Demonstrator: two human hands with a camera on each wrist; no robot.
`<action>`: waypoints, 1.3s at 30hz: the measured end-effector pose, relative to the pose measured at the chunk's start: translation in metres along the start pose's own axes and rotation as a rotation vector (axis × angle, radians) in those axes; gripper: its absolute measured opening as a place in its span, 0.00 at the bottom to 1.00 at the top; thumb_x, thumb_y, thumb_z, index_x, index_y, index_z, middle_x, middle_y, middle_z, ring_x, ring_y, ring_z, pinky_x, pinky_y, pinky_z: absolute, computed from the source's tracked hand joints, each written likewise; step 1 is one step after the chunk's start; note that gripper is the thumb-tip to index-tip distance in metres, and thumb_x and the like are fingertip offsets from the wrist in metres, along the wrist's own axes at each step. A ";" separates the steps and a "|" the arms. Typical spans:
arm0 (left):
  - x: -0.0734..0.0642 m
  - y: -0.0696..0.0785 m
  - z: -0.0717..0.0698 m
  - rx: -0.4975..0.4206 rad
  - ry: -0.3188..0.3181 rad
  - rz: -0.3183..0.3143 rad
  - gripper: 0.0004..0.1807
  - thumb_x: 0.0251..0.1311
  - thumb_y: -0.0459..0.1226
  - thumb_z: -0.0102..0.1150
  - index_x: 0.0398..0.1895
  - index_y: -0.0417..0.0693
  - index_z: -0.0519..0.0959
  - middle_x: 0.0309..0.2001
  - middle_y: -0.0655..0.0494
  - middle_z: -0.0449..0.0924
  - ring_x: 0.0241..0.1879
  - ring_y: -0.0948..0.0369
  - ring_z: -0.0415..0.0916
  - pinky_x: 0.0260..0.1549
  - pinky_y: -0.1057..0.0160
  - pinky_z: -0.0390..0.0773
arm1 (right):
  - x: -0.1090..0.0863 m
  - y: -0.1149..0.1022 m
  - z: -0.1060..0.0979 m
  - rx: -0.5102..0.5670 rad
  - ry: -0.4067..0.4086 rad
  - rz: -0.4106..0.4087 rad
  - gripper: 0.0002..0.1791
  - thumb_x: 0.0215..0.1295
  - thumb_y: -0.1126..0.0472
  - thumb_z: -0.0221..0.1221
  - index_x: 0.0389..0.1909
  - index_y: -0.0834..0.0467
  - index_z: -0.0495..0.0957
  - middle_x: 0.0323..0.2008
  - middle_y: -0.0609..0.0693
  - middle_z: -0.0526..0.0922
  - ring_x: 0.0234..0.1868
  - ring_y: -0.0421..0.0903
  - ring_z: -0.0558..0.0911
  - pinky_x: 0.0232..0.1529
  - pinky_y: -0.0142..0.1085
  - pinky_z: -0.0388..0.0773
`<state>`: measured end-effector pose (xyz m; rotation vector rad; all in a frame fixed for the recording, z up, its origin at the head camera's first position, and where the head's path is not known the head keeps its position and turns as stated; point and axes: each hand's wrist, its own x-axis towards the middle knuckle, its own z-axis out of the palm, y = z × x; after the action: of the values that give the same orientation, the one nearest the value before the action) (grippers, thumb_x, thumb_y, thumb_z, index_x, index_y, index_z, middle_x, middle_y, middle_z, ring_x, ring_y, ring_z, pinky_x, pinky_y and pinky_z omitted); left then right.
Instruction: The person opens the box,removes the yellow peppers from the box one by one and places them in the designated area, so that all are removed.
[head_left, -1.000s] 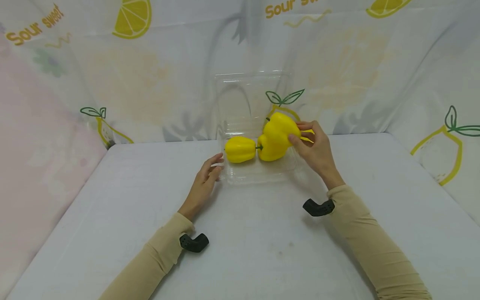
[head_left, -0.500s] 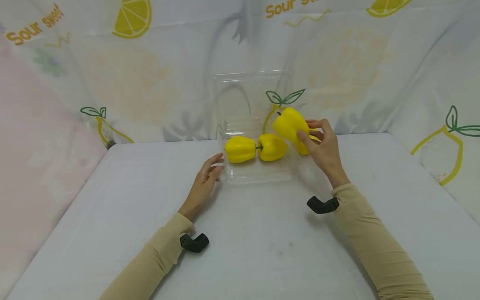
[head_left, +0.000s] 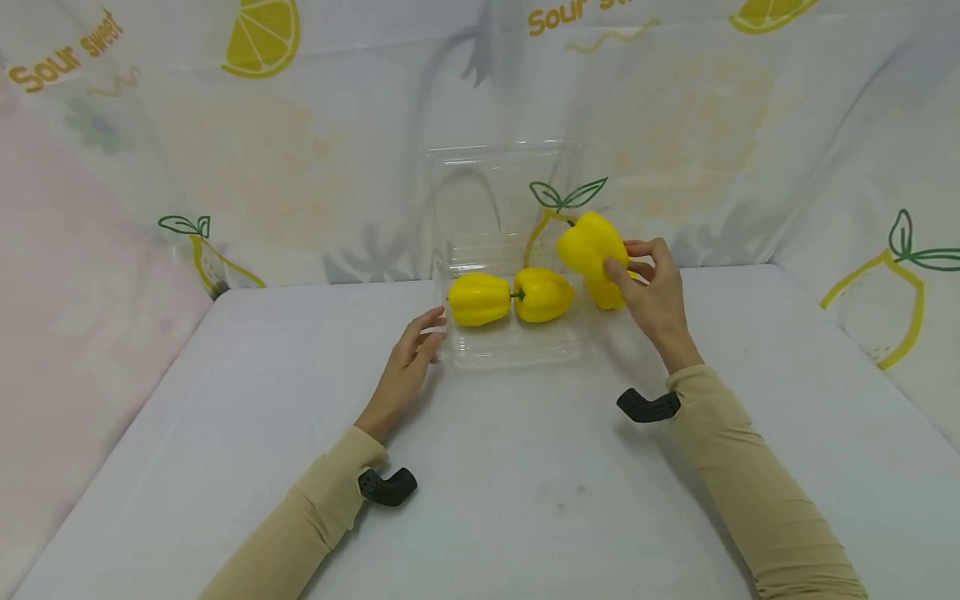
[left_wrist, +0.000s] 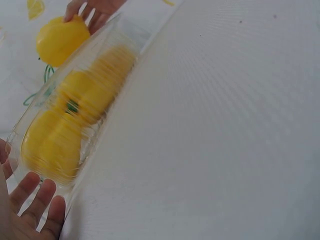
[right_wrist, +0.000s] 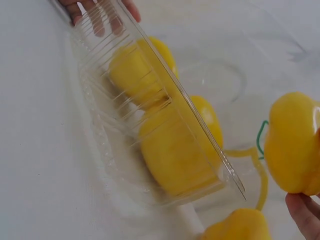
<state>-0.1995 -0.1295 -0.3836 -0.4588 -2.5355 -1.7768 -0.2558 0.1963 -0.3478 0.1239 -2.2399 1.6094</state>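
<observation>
Two yellow bell peppers lie in a clear plastic clamshell box: a left pepper (head_left: 478, 299) and a right pepper (head_left: 543, 295). My right hand (head_left: 654, 293) grips another yellow bell pepper (head_left: 591, 242) above and right of the box, thumb on its near side. In the right wrist view this held pepper (right_wrist: 292, 142) is apart from the box wall. Beneath it, a further yellow pepper (head_left: 606, 293) is partly covered. My left hand (head_left: 407, 360) rests at the box's left end; in the left wrist view its extended fingers (left_wrist: 40, 200) touch the plastic.
The box's raised lid (head_left: 506, 196) stands upright at the back, near the lemon-print cloth (head_left: 360, 125). A white cloth covers the table (head_left: 495, 483). Black curved wrist pieces (head_left: 648, 406) stick out from both sleeves.
My right hand has carried its pepper rightward from over the box, leaving the right pepper inside fully visible. The left hand has stayed at the box's left end.
</observation>
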 end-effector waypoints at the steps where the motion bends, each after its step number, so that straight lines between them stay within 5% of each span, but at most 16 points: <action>1: 0.000 0.000 0.000 -0.001 0.000 -0.001 0.24 0.73 0.37 0.39 0.70 0.43 0.58 0.64 0.39 0.64 0.60 0.43 0.68 0.52 0.46 0.74 | 0.000 0.001 0.000 0.003 0.002 0.003 0.19 0.62 0.53 0.61 0.47 0.58 0.67 0.58 0.52 0.71 0.47 0.41 0.78 0.44 0.23 0.77; 7: 0.000 0.000 0.000 0.002 0.001 -0.002 0.24 0.73 0.36 0.38 0.70 0.43 0.58 0.65 0.39 0.64 0.60 0.43 0.68 0.52 0.45 0.73 | 0.002 0.005 -0.003 -0.016 0.022 0.039 0.20 0.62 0.51 0.60 0.47 0.57 0.67 0.58 0.51 0.71 0.49 0.43 0.77 0.44 0.23 0.77; 15: 0.000 0.001 0.001 0.008 0.003 0.003 0.23 0.73 0.36 0.38 0.70 0.43 0.58 0.64 0.38 0.64 0.59 0.42 0.69 0.52 0.45 0.74 | 0.002 0.010 -0.009 -0.046 0.050 0.096 0.21 0.63 0.47 0.59 0.50 0.54 0.67 0.59 0.49 0.70 0.52 0.46 0.76 0.54 0.36 0.77; 26: 0.000 0.000 0.000 0.008 0.008 0.004 0.23 0.73 0.36 0.38 0.69 0.43 0.58 0.64 0.38 0.64 0.59 0.42 0.69 0.52 0.45 0.74 | 0.005 0.015 -0.013 -0.054 0.064 0.073 0.28 0.65 0.46 0.56 0.63 0.51 0.65 0.59 0.51 0.69 0.47 0.43 0.76 0.49 0.25 0.76; 39: 0.000 0.001 0.000 -0.005 -0.002 0.002 0.24 0.73 0.36 0.38 0.70 0.43 0.58 0.64 0.38 0.63 0.60 0.42 0.68 0.53 0.44 0.73 | 0.007 0.019 -0.020 -0.028 0.074 0.102 0.28 0.66 0.47 0.55 0.64 0.53 0.65 0.59 0.50 0.67 0.44 0.36 0.77 0.49 0.25 0.77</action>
<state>-0.1988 -0.1291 -0.3830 -0.4635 -2.5312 -1.7840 -0.2624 0.2222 -0.3569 -0.0576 -2.2437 1.6055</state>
